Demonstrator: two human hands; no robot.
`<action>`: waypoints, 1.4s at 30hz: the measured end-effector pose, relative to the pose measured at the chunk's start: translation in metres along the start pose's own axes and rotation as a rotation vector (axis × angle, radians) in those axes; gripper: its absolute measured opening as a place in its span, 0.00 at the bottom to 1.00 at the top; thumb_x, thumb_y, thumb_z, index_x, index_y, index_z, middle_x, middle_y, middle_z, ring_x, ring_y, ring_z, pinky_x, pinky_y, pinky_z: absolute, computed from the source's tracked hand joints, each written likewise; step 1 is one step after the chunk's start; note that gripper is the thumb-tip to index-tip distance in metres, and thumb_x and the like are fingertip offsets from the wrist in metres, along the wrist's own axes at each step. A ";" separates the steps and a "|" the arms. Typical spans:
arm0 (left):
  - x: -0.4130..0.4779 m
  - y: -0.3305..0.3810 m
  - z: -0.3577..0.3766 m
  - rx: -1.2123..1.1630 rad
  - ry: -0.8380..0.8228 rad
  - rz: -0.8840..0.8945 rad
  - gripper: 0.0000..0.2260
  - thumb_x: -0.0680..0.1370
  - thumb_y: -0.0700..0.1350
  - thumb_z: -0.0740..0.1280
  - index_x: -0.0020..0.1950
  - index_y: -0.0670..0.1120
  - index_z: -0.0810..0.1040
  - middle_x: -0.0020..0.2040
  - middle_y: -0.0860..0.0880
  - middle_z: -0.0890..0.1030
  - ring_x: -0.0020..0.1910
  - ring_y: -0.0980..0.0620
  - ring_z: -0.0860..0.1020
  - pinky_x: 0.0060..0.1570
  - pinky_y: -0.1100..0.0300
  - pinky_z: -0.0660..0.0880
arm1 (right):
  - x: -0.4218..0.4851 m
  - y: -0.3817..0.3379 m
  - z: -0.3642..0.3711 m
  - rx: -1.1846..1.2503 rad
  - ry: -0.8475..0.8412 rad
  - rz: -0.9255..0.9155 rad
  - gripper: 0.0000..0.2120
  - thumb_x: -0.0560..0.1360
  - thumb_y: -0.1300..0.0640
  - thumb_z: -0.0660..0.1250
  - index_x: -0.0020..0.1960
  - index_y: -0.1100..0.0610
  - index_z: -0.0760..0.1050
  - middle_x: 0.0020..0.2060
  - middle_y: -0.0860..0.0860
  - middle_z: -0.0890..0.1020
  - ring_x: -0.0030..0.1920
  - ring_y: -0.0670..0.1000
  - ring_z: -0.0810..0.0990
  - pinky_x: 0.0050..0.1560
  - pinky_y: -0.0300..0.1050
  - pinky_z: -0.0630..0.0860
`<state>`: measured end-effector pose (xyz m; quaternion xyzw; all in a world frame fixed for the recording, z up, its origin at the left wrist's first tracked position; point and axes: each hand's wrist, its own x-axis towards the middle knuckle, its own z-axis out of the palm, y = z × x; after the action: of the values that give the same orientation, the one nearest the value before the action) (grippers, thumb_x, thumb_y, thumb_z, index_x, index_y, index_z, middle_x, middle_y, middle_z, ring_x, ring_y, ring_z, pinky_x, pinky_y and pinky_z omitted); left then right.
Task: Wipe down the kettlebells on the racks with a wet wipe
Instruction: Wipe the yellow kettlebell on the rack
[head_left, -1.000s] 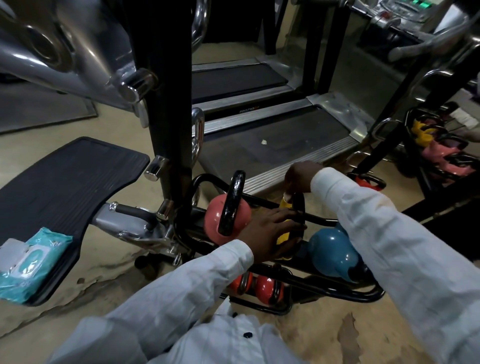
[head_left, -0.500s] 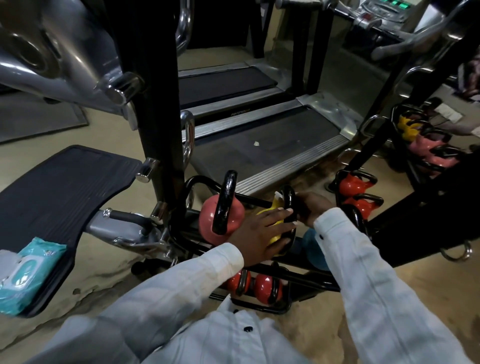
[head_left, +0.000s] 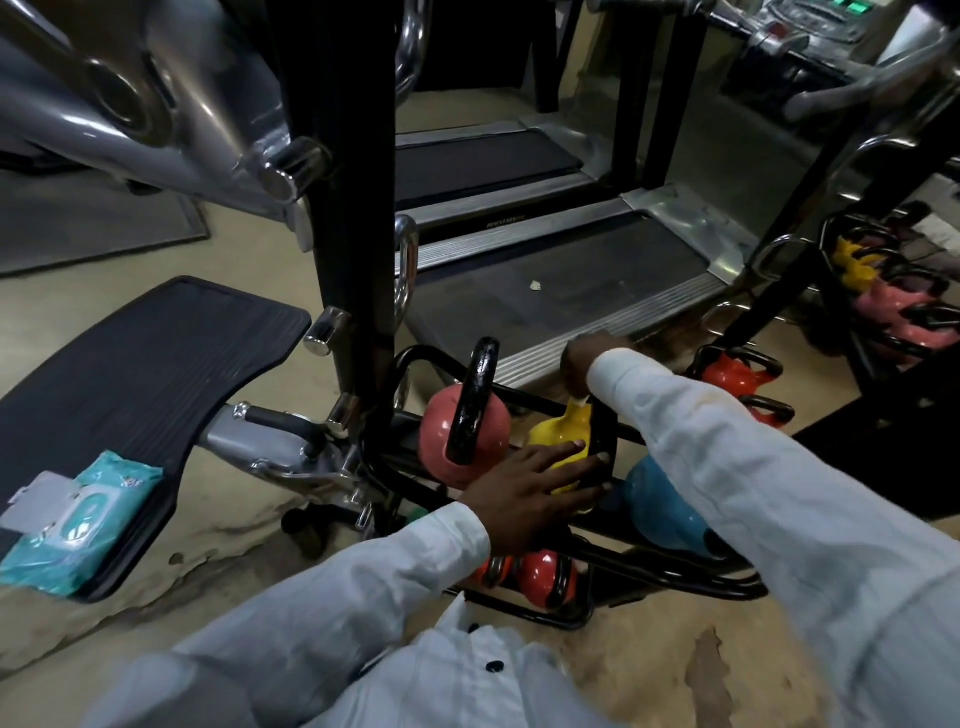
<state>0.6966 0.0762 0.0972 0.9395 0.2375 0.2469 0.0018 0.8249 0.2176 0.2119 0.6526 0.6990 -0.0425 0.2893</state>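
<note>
A yellow kettlebell (head_left: 558, 434) with a black handle sits on the top tier of a low black rack (head_left: 675, 577), between a pink kettlebell (head_left: 441, 441) and a blue one (head_left: 660, 509). My left hand (head_left: 535, 493) rests on the yellow bell's near side with straight fingers. My right hand (head_left: 584, 358) is above its far side, fingers curled over a white wet wipe (head_left: 579, 401) that shows just below the hand. Two red kettlebells (head_left: 540, 574) lie on the lower tier.
A teal wet-wipe pack (head_left: 78, 525) lies on a black ribbed footplate (head_left: 156, 374) at the left. A black machine post (head_left: 358, 208) stands right behind the rack. Treadmills (head_left: 545, 291) lie beyond. More kettlebells (head_left: 727, 376) and a second rack (head_left: 893, 306) are at the right.
My right hand has risen from low beside the yellow kettlebell's handle to above its far top, with the wipe. My left hand stays on the bell's near side.
</note>
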 end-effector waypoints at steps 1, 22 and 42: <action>0.000 -0.001 -0.001 0.006 -0.012 0.001 0.24 0.78 0.53 0.63 0.74 0.52 0.67 0.76 0.48 0.64 0.73 0.40 0.64 0.62 0.45 0.69 | 0.000 -0.004 0.000 -0.087 0.008 -0.028 0.24 0.70 0.54 0.70 0.65 0.52 0.75 0.69 0.53 0.73 0.70 0.58 0.70 0.68 0.56 0.69; 0.004 0.003 -0.010 -0.104 -0.044 -0.052 0.23 0.74 0.45 0.63 0.69 0.50 0.73 0.74 0.47 0.68 0.67 0.40 0.71 0.61 0.43 0.70 | -0.044 0.036 0.099 2.227 -0.129 0.168 0.15 0.82 0.52 0.59 0.52 0.61 0.80 0.42 0.54 0.85 0.40 0.50 0.84 0.38 0.41 0.79; 0.002 0.002 -0.013 0.036 -0.017 0.010 0.22 0.75 0.51 0.63 0.69 0.53 0.69 0.74 0.49 0.68 0.73 0.38 0.65 0.65 0.38 0.66 | -0.069 0.019 0.055 0.240 0.473 -0.051 0.11 0.70 0.47 0.65 0.46 0.49 0.83 0.48 0.49 0.76 0.57 0.58 0.73 0.56 0.53 0.68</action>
<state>0.6923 0.0740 0.1100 0.9426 0.2374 0.2344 -0.0143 0.8606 0.1349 0.2046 0.6561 0.7535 0.0212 0.0372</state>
